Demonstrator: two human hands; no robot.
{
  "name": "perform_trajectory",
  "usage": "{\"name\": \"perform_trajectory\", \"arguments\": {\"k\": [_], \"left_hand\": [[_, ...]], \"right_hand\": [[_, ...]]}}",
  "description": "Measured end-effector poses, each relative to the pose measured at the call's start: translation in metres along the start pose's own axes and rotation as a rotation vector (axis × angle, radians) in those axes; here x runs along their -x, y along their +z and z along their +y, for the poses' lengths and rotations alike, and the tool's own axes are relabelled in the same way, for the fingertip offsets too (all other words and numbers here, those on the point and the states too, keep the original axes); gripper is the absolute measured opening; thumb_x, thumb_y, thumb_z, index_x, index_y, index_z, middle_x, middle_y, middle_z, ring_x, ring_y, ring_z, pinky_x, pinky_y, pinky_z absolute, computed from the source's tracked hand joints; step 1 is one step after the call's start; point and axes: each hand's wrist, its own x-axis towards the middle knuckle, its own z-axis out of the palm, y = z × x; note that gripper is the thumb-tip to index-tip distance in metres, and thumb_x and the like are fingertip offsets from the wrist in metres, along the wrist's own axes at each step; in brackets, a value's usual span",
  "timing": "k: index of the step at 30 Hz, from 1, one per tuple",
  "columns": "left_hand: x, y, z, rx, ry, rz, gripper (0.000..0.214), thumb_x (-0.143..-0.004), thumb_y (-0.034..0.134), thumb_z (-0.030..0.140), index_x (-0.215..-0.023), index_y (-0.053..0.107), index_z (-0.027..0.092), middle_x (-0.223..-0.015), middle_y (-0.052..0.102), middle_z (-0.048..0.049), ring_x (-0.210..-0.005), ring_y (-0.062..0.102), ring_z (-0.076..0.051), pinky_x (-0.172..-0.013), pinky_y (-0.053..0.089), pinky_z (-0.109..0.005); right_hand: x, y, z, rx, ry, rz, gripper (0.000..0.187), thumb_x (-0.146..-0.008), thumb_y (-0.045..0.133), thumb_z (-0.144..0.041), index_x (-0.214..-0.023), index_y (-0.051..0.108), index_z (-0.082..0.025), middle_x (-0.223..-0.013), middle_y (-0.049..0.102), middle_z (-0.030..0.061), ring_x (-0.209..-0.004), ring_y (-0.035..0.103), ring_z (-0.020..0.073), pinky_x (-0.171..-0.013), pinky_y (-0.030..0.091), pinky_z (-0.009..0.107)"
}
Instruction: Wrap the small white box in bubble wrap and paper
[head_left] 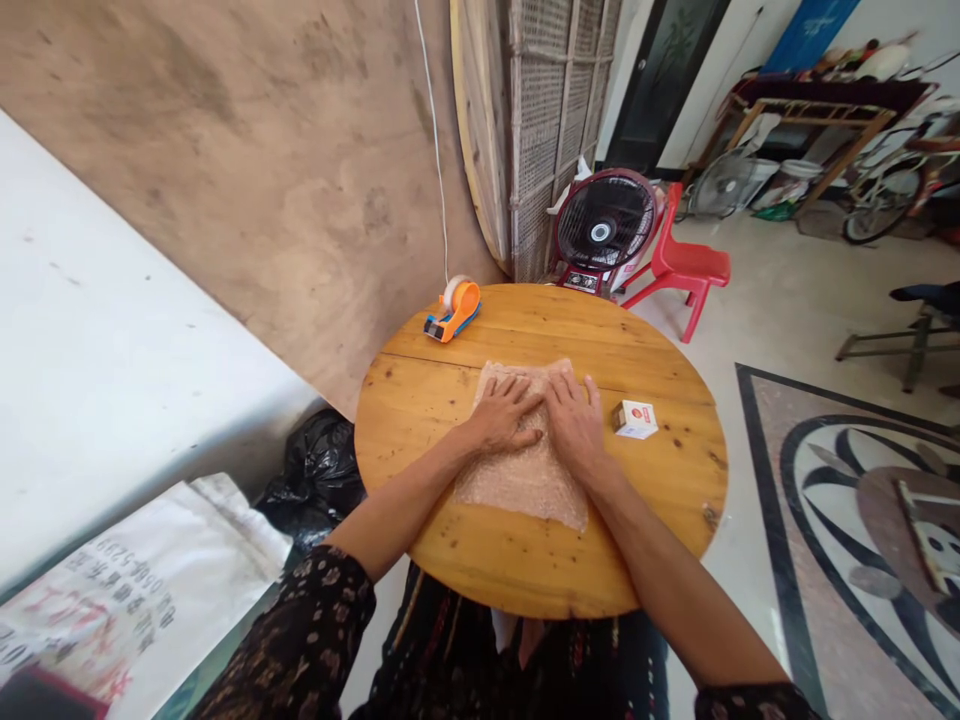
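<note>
A sheet of clear bubble wrap (517, 485) lies spread on the round wooden table (420, 400) in front of me. My left hand (504, 415) rests flat on its upper left part, fingers spread. Against the upper right part presses my right hand (576, 415), with the fingers stretched out. Neither hand grips anything. To the right of my right hand sits a small white box (636, 419) with a red mark on it. An orange tape dispenser (455, 310) holding a roll of tape stands near the table's far left edge.
Behind the table are a dark red fan (606, 225) and a red plastic chair (686, 262). A black plastic bag (319, 470) and a white printed sack (142, 590) lie to the left. A large wooden board (262, 180) leans along the left side.
</note>
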Motion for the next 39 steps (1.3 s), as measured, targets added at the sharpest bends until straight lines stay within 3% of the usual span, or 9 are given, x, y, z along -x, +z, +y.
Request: {"name": "perform_trajectory", "arguments": {"k": [3,9,18,23,28,32,36,39], "left_hand": [[0.000,0.000,-0.001,-0.005,0.000,0.001,0.075,-0.091,0.055,0.058,-0.155,0.035,0.025,-0.163,0.032,-0.0144,-0.153,0.023,-0.038,-0.121,0.018,-0.064],[0.000,-0.003,-0.001,-0.013,0.013,-0.009,0.071,-0.092,0.052,0.061,-0.151,0.043,0.023,-0.163,0.031,-0.0145,-0.152,0.023,-0.038,-0.121,0.018,-0.064],[0.001,-0.005,0.000,-0.016,0.006,-0.024,0.070,-0.091,0.053,0.060,-0.151,0.043,0.024,-0.163,0.032,-0.0136,-0.152,0.024,-0.038,-0.121,0.017,-0.063],[0.000,-0.003,0.000,-0.005,0.013,-0.008,0.071,-0.091,0.052,0.060,-0.152,0.040,0.024,-0.163,0.031,-0.0141,-0.152,0.024,-0.039,-0.120,0.018,-0.065],[0.000,-0.002,0.000,0.008,0.011,-0.004,0.078,-0.092,0.051,0.058,-0.157,0.029,0.022,-0.164,0.029,-0.0139,-0.152,0.023,-0.038,-0.121,0.017,-0.065],[0.000,-0.003,0.000,-0.006,0.006,-0.016,0.076,-0.092,0.052,0.057,-0.156,0.032,0.022,-0.163,0.031,-0.0145,-0.152,0.023,-0.038,-0.121,0.017,-0.064],[0.001,-0.003,-0.001,-0.017,0.011,-0.008,0.070,-0.092,0.052,0.059,-0.151,0.042,0.023,-0.162,0.033,-0.0148,-0.152,0.024,-0.038,-0.121,0.017,-0.064],[0.002,-0.003,-0.001,-0.009,0.011,0.004,0.069,-0.092,0.052,0.059,-0.150,0.043,0.023,-0.162,0.033,-0.0143,-0.152,0.024,-0.038,-0.121,0.017,-0.064]], "right_hand": [[0.001,0.001,-0.003,-0.008,-0.032,-0.038,0.039,-0.097,0.041,-0.014,-0.130,0.061,-0.009,-0.143,0.058,0.0156,-0.142,0.039,0.0304,-0.120,0.015,0.048],[0.001,0.004,0.012,-0.005,0.154,-0.074,0.034,-0.101,0.042,-0.024,-0.124,0.063,-0.012,-0.134,0.063,0.0176,-0.122,0.054,0.0313,-0.113,0.022,0.058],[-0.003,0.001,0.016,-0.024,0.142,-0.022,0.031,-0.100,0.043,-0.024,-0.108,0.070,-0.011,-0.131,0.065,0.0185,-0.124,0.053,0.0331,-0.111,0.026,0.055],[-0.004,0.010,0.014,-0.040,-0.008,0.097,0.039,-0.098,0.039,-0.013,-0.128,0.063,-0.009,-0.145,0.057,0.0142,-0.144,0.037,0.0301,-0.118,0.022,0.048],[-0.004,0.015,0.001,-0.071,-0.142,0.056,0.048,-0.094,0.045,-0.013,-0.141,0.054,-0.007,-0.151,0.051,0.0155,-0.144,0.038,0.0292,-0.121,0.022,0.045],[-0.003,0.015,-0.001,-0.051,-0.052,-0.002,0.045,-0.095,0.042,-0.012,-0.137,0.056,-0.005,-0.145,0.055,0.0191,-0.138,0.045,0.0317,-0.118,0.027,0.048],[-0.002,0.014,0.007,-0.039,0.071,-0.047,0.037,-0.100,0.042,-0.023,-0.125,0.063,-0.006,-0.133,0.062,0.0210,-0.124,0.054,0.0338,-0.112,0.033,0.052],[-0.002,0.012,0.007,-0.024,0.064,0.006,0.038,-0.099,0.045,-0.020,-0.127,0.062,-0.002,-0.141,0.057,0.0226,-0.134,0.047,0.0357,-0.114,0.032,0.051]]}}
